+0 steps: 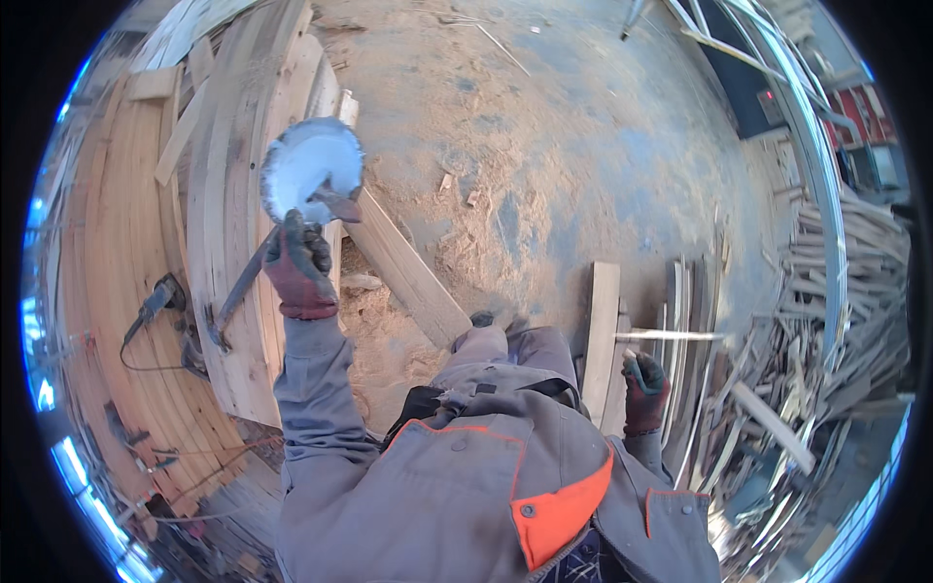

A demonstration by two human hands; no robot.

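My left hand (300,262), in a dark glove with a red cuff, is raised over the boards at left. Its fingers are closed on the lower rim of a round saw blade (301,160), a shiny pale disc with a jagged, blurred edge. A dark brownish piece (338,204) shows against the disc's lower right; I cannot tell what it is. Beside that wrist, a dark bar with a hooked end (245,291) slants across the boards. My right hand (645,391), gloved alike, is low at right with curled fingers, just below a bright thin strip (671,335). What it holds is unclear.
Long planks (228,194) are stacked at left, with a corded power tool (160,299) on the boards. A loose plank (408,272) leans toward my legs. Sawdust covers the floor (544,146). Upright boards (603,311) stand near my right hand; scrap wood (826,291) is heaped at far right.
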